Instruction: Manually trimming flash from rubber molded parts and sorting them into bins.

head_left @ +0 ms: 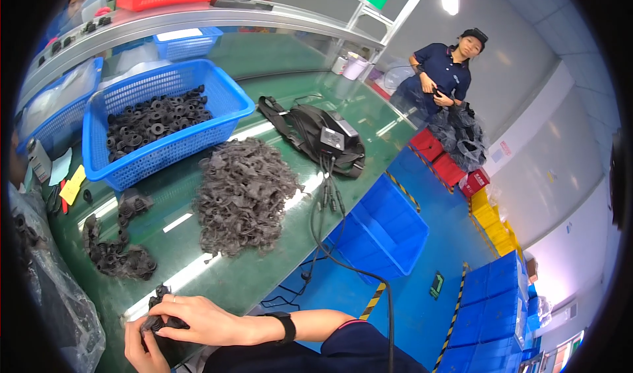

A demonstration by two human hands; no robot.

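Note:
My left hand (142, 350) and my right hand (198, 320) meet at the near edge of the green table (264, 267), both closed on a small black rubber part (158, 307) with a few more bunched under the fingers. A black band sits on my right wrist. Just beyond the hands lies a small pile of black rubber parts (115, 254). Farther out is a large heap of dark grey rubber pieces (244, 195).
A blue basket (165, 119) of black ring-shaped parts stands at the back left. A black harness with a box and cables (323, 139) lies on the right. A clear plastic bag (53, 294) hangs at the left. Blue bins (382, 231) sit on the floor. Another person (442, 76) stands beyond.

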